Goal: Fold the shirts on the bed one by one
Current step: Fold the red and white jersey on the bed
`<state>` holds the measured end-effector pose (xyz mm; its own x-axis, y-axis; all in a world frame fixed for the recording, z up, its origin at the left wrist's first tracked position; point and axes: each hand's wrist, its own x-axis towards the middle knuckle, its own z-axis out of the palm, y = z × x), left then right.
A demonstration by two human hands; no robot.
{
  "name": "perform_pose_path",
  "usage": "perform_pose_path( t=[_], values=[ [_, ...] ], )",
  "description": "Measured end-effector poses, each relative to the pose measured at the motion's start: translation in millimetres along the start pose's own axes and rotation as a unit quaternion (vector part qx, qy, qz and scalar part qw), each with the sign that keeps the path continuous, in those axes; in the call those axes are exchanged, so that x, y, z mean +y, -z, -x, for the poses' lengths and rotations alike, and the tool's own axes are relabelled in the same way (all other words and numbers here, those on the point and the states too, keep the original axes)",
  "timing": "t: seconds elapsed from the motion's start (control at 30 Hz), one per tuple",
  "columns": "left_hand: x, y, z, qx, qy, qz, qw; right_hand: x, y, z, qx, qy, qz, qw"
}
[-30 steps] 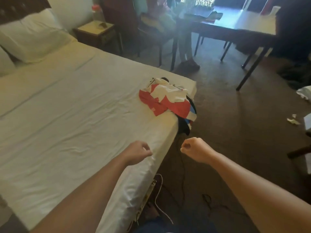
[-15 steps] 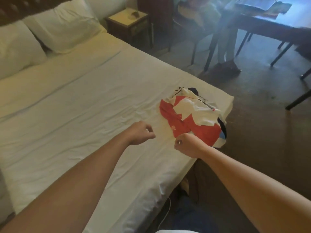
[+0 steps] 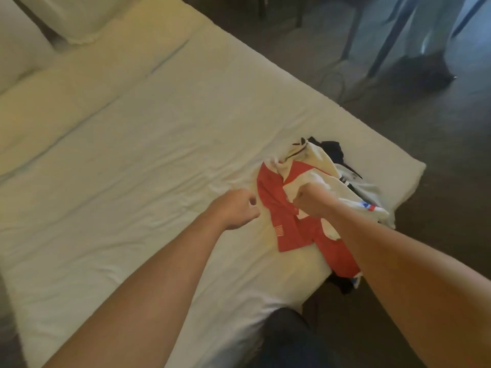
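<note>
A: Where are the shirts (image 3: 316,208) sitting?

B: They are lying in a crumpled pile at the near right corner of the bed (image 3: 132,168), partly hanging over its edge, a red and white one on top.

A: What are the hands doing?

B: The right hand (image 3: 309,199) is resting on the top shirt with fingers curled; I cannot tell whether it is gripping cloth. The left hand (image 3: 236,211) is hovering just beside the pile, loosely curled, holding nothing, probably waiting to help spread it.

A: Anything getting in the way?

B: Darker clothes are lying tangled underneath. Pillows (image 3: 66,19) are sitting well apart, leaving sheet for folding.
</note>
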<state>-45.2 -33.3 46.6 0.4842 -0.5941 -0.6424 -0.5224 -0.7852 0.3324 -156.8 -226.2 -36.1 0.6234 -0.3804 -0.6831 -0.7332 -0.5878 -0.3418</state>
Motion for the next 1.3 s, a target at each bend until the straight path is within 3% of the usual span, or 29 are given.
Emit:
perform_pose_path(
  t=[0.13,0.23,0.47,0.57,0.7,1.0,1.13,1.3],
  values=[
    [-2,-5,-50,-0.031,0.010,-0.003,0.999,18,13,-45,0.022,-0.001,0.070,0.997],
    [-15,-11,-78,-0.045,0.029,0.007,0.999,38,11,-76,0.041,-0.003,0.027,0.999],
    [-44,-29,-107,-0.062,0.052,0.028,0.996,60,-6,-111,0.063,-0.097,-0.088,0.989],
    [-50,-35,-102,-0.060,0.056,0.031,0.996,58,-16,-102,0.103,-0.114,-0.041,0.987],
    [-52,-37,-81,-0.046,0.056,0.043,0.996,43,-16,-74,0.086,-0.102,0.037,0.990],
    [-54,-24,35,0.033,0.040,0.062,0.997,-64,0,54,0.151,0.111,0.091,0.978],
    [-73,-6,117,0.102,0.036,0.059,0.992,-147,-3,125,0.186,0.247,0.201,0.929],
    [-117,28,229,0.186,-0.010,0.181,0.966,-255,-12,241,0.254,0.377,0.137,0.880]
  ],
)
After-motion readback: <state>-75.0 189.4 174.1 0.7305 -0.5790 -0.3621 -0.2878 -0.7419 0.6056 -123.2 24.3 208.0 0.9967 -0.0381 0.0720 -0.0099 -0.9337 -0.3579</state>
